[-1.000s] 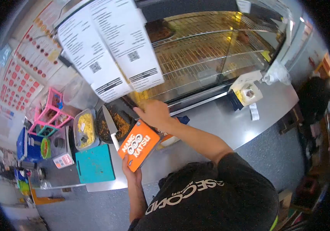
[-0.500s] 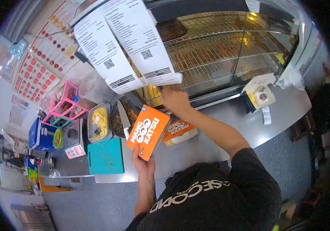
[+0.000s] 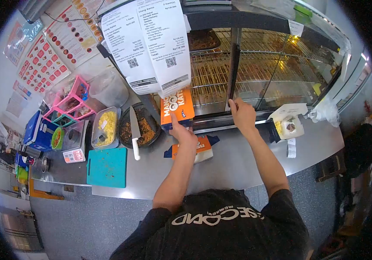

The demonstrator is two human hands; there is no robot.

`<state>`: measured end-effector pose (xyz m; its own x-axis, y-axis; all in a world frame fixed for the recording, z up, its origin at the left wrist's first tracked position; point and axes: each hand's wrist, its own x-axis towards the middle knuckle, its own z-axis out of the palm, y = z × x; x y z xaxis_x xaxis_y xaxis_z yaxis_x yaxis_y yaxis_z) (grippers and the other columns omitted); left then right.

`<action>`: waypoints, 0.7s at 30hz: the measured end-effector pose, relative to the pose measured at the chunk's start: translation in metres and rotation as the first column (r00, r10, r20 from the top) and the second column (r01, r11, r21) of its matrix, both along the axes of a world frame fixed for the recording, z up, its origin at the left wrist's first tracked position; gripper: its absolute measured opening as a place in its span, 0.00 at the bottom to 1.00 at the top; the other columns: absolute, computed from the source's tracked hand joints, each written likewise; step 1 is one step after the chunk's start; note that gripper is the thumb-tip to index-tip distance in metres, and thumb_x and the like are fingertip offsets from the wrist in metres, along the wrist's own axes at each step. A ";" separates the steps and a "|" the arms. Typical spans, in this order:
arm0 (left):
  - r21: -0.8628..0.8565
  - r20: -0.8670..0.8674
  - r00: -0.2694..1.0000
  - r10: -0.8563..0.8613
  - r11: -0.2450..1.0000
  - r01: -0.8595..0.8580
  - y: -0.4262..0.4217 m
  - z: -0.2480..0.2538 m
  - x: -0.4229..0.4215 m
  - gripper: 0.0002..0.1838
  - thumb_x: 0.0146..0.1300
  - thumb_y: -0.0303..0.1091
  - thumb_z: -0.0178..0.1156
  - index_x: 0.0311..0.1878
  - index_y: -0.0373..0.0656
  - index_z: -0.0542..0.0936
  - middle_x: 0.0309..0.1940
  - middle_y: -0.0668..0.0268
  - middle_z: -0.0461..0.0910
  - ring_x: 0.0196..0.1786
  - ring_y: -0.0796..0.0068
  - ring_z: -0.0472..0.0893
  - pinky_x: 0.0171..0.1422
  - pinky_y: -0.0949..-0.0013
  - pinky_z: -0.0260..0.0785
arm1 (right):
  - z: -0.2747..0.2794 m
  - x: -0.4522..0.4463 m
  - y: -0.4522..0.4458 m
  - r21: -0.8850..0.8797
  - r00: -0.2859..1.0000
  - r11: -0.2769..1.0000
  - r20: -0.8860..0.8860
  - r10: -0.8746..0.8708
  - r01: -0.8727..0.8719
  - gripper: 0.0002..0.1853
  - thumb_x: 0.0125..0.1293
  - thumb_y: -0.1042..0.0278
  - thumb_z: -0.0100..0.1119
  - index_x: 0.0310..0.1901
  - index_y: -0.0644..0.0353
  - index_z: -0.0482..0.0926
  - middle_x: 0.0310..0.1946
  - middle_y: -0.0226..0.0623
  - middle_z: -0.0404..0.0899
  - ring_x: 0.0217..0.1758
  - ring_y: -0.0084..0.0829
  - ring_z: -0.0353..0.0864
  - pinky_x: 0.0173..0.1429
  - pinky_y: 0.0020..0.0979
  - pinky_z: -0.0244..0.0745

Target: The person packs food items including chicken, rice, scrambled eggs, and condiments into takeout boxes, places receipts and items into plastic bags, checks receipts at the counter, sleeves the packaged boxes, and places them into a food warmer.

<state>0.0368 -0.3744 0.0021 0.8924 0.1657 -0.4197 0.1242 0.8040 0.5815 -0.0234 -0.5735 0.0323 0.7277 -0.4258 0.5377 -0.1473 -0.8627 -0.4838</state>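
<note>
My left hand (image 3: 184,135) is closed around an orange takeaway box (image 3: 178,108) printed "MANG KATSU", held at the front of the glass food warmer (image 3: 212,82). Long receipts (image 3: 164,56) hang over the box's upper part. Farther right, my right hand (image 3: 243,113) has its fingers on the dark upright edge of the warmer's sliding door (image 3: 233,65). To the left of that edge the warmer stands open, showing its wire racks. Below my left hand, another orange and white box (image 3: 196,147) with dark blue flaps lies on the counter, partly covered by my forearm.
A knife (image 3: 135,134) lies across a dark bowl of crumbs (image 3: 151,129). Nearby are a tub of yellow food (image 3: 106,128), a teal cutting board (image 3: 106,169) and a scale (image 3: 75,143). An open filled box (image 3: 291,125) stands at the counter's right.
My right hand has moved right, and the warmer door's edge now stands beside it, leaving an opening to its left. My left hand has carried the orange box forward to the warmer.
</note>
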 end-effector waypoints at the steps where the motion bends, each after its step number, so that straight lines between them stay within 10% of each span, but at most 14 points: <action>1: 0.043 -0.146 0.987 -0.069 0.996 0.076 0.000 0.018 -0.004 0.28 0.63 0.50 0.64 0.60 0.48 0.66 0.52 0.66 0.76 0.46 0.68 0.78 0.53 0.61 0.73 | -0.005 -0.004 0.001 0.042 0.999 0.999 -0.021 0.026 -0.025 0.17 0.67 0.51 0.55 0.29 0.57 0.76 0.20 0.47 0.80 0.26 0.52 0.81 0.30 0.49 0.75; 6: -0.040 -0.226 0.955 -0.190 0.982 0.186 0.017 0.018 0.023 0.27 0.59 0.63 0.63 0.51 0.55 0.73 0.47 0.62 0.70 0.42 0.74 0.70 0.50 0.66 0.74 | -0.024 -0.009 0.045 0.296 0.949 0.906 -0.002 0.317 -0.302 0.17 0.65 0.49 0.59 0.36 0.56 0.83 0.25 0.45 0.83 0.28 0.47 0.84 0.33 0.44 0.77; 11: -0.217 -0.030 0.976 -0.214 0.955 0.202 0.027 0.018 0.014 0.26 0.71 0.43 0.55 0.64 0.37 0.63 0.57 0.58 0.67 0.66 0.57 0.70 0.59 0.54 0.74 | -0.013 0.030 0.099 0.425 0.928 0.835 0.031 0.371 -0.348 0.18 0.63 0.51 0.62 0.42 0.59 0.84 0.29 0.44 0.85 0.32 0.43 0.85 0.38 0.38 0.78; 14: 0.222 0.086 0.953 -0.291 0.938 0.267 0.046 0.018 -0.016 0.22 0.72 0.39 0.53 0.64 0.39 0.69 0.55 0.56 0.76 0.57 0.58 0.78 0.59 0.50 0.73 | -0.021 0.048 0.109 0.470 0.929 0.818 0.010 0.371 -0.332 0.17 0.62 0.53 0.63 0.41 0.58 0.83 0.29 0.42 0.85 0.33 0.43 0.85 0.40 0.38 0.78; 16: 0.882 0.102 0.878 -0.467 0.450 0.136 0.074 -0.015 -0.026 0.25 0.69 0.40 0.55 0.64 0.36 0.69 0.53 0.53 0.77 0.58 0.54 0.76 0.59 0.51 0.71 | -0.032 0.042 0.108 0.470 0.930 0.815 0.035 0.366 -0.339 0.16 0.63 0.51 0.61 0.40 0.56 0.82 0.28 0.40 0.85 0.33 0.44 0.85 0.39 0.42 0.78; 18: 0.891 -0.037 0.822 -0.569 -0.390 -0.231 0.102 -0.058 -0.031 0.25 0.67 0.40 0.57 0.63 0.36 0.71 0.51 0.50 0.79 0.56 0.50 0.78 0.59 0.52 0.71 | -0.048 0.017 0.105 0.444 0.934 0.855 -0.100 0.343 -0.267 0.15 0.62 0.54 0.62 0.40 0.57 0.82 0.34 0.42 0.85 0.39 0.43 0.84 0.44 0.42 0.78; 21: 0.894 -0.351 0.780 -0.518 -0.433 0.114 0.120 -0.103 -0.053 0.28 0.64 0.39 0.59 0.63 0.34 0.70 0.54 0.45 0.77 0.58 0.46 0.76 0.62 0.54 0.69 | -0.118 -0.016 0.108 0.234 0.913 0.955 -0.318 0.254 -0.184 0.14 0.59 0.60 0.65 0.42 0.60 0.83 0.46 0.48 0.81 0.52 0.45 0.80 0.55 0.41 0.74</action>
<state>-0.0163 -0.2543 -0.1007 0.9733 -0.2246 -0.0479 -0.1690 -0.8417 0.5129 -0.0397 -0.4652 -0.0858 0.9384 -0.3048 0.1628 -0.1513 -0.7860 -0.5995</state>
